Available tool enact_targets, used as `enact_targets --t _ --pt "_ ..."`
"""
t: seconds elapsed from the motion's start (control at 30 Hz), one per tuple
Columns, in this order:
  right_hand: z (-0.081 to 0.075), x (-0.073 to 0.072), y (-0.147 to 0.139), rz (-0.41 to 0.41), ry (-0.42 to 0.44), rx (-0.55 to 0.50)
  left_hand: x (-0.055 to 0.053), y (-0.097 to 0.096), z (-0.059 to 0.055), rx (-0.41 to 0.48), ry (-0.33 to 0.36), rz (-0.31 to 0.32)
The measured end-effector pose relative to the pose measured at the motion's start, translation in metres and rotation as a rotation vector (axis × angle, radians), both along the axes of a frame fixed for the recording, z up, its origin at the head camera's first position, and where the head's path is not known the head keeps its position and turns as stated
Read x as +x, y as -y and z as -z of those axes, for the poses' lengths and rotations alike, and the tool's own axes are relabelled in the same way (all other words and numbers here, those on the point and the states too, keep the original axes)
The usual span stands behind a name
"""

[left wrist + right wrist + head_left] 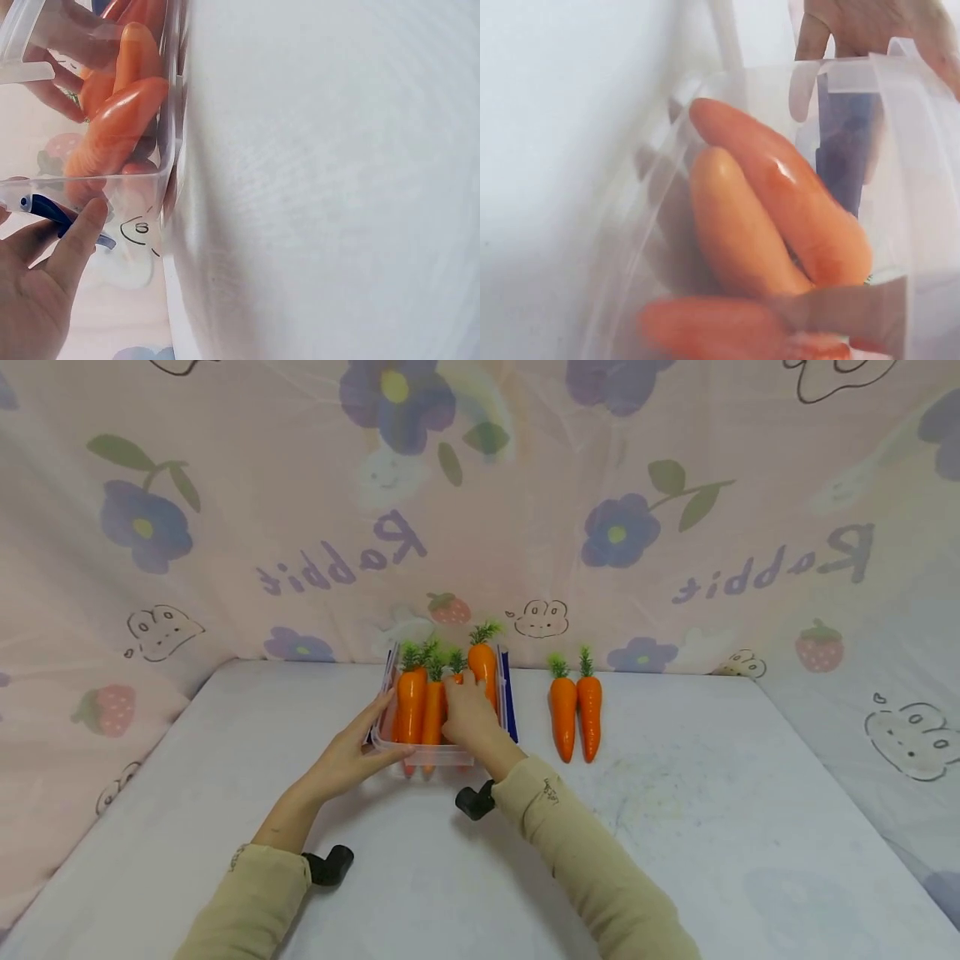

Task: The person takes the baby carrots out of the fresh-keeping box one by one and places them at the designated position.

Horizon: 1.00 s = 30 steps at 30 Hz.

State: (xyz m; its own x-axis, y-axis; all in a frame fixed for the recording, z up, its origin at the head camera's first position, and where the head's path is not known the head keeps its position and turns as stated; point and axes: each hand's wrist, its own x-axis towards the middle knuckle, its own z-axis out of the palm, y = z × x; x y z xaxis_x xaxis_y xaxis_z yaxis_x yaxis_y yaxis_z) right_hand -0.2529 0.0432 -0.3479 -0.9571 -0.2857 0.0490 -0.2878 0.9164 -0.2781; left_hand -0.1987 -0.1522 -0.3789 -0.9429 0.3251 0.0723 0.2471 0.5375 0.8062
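Note:
A clear plastic box [450, 757] stands at the back of the table, with several orange toy carrots [412, 706] lying in it, green tops to the rear. My left hand [341, 767] touches its front left corner, thumb along the front rim and fingers on the left side. In the left wrist view, straight fingers of that hand lie by a blue latch [51, 213]. My right hand [472, 714] reaches inside, fingers bent around a carrot [705, 324] that it largely covers. Beside it in the box, another carrot [482, 660] leans higher at the right.
Two more carrots [564, 718] lie side by side on the white table [675, 827], right of the box. A second blue latch [511, 702] sticks out from the box's right side. Behind the table hangs a patterned cloth [510, 543].

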Motion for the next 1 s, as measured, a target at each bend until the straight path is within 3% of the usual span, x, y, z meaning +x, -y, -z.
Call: enact_targets --t 0.27,0.43,0.53,0.7,1.0 --pt "-0.0016 0.0006 -0.0020 0.001 0.056 -0.170 0.0014 0.0011 -0.0027 -0.003 0.000 0.000" --pt "-0.0007 -0.0019 -0.0063 -0.036 0.135 -0.334 0.0016 0.0018 -0.0015 0.009 -0.003 0.007" --pt "0.0013 -0.0046 -0.0076 -0.074 0.162 -0.362 0.0012 0.0017 0.0000 0.024 -0.010 0.015" --pt "0.0021 -0.0031 -0.0078 -0.091 0.134 -0.336 0.0006 0.0008 0.0016 0.037 -0.022 0.023" --pt "0.0010 0.0002 -0.0078 -0.092 -0.008 -0.385 -0.0001 -0.0004 0.0004 0.025 -0.031 0.015"
